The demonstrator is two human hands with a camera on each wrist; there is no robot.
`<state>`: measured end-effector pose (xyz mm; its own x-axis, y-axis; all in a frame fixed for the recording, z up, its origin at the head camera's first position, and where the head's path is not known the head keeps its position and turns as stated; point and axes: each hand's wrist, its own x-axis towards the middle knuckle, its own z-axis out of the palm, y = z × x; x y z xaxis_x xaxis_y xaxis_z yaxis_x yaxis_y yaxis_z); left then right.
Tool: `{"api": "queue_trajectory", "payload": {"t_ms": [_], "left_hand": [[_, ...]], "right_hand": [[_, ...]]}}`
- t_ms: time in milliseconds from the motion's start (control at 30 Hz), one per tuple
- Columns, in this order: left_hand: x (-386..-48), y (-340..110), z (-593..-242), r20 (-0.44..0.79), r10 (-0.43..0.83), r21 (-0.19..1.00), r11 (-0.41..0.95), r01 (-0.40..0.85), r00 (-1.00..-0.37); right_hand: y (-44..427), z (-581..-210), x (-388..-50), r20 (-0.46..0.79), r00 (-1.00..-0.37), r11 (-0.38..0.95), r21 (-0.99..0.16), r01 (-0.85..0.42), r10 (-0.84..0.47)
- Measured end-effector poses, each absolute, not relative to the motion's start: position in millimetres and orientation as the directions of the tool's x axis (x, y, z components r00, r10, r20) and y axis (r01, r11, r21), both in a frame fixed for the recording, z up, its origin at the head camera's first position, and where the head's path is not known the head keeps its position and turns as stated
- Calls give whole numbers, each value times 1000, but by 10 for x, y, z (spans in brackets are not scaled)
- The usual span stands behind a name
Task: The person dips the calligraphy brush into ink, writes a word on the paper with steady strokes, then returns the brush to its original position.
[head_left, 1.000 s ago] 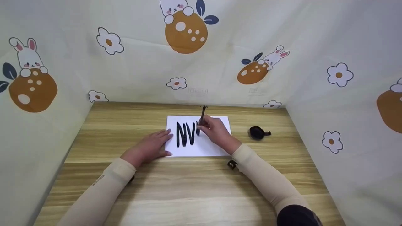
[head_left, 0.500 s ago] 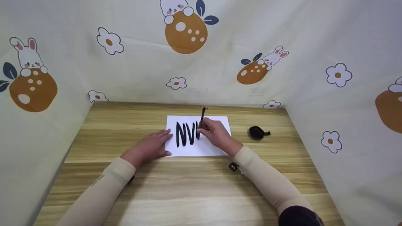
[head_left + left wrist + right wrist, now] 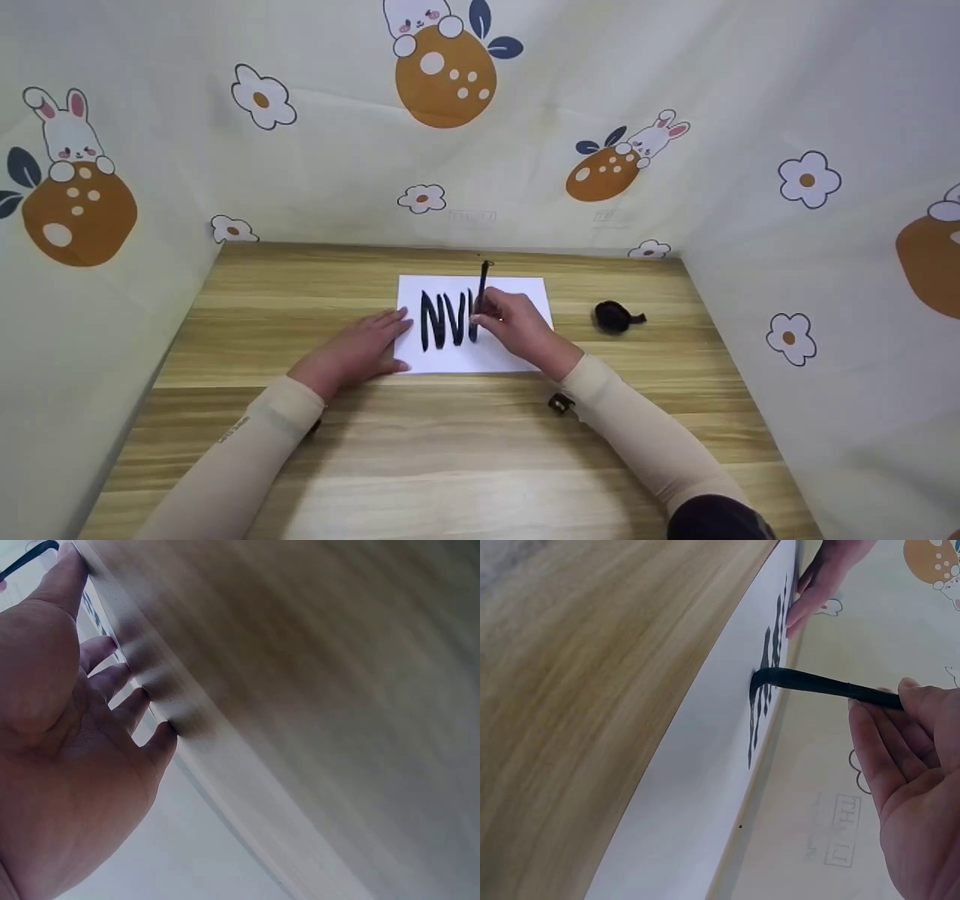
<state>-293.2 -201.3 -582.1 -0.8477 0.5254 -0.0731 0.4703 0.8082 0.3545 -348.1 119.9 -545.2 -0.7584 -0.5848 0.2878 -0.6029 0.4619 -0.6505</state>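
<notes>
White paper (image 3: 510, 360) lies on the wooden table, bearing black zigzag strokes (image 3: 454, 322) on its left half. The right hand (image 3: 517, 322) pinches a dark brush (image 3: 483, 281) between thumb and fingers. In the right wrist view the bristles of the brush (image 3: 810, 682) bend against the paper (image 3: 705, 757) at one end of a stroke. At the paper's left edge rests the left hand (image 3: 360, 349), fingers spread on the edge; the left wrist view shows the left hand (image 3: 75, 735) with its fingertips down on the surface.
A small black round dish with a short handle (image 3: 613, 318) stands on the table (image 3: 450, 450) to the right of the paper. Cloth walls (image 3: 337, 165) printed with rabbits, oranges and flowers rise at the back and both sides. A black clip-like piece (image 3: 560, 403) is at the right sleeve.
The right hand and brush have moved down the paper, toward the person, and the rightmost black stroke has grown longer. The left hand has stayed in place.
</notes>
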Motion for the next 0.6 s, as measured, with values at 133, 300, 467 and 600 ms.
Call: {"api": "queue_trajectory", "payload": {"t_ms": [133,300,467,600], "left_hand": [[-2934,-2011,-5822,-81,521,355,812,464,-850],[-2939,-2000,-5812,-64,530,344,807,480,-845],[-2936,-1995,-5808,-57,536,337,805,489,-843],[-2932,-1994,-5804,-62,534,340,806,485,-843]], "right_hand": [[1207,-5443,-3456,274,-757,456,-661,-596,-593],[1219,-5435,-3427,274,-749,450,-659,-603,-603],[1230,-5444,-3403,282,-737,436,-658,-614,-614],[1237,-5452,-3388,288,-731,432,-652,-623,-619]]}}
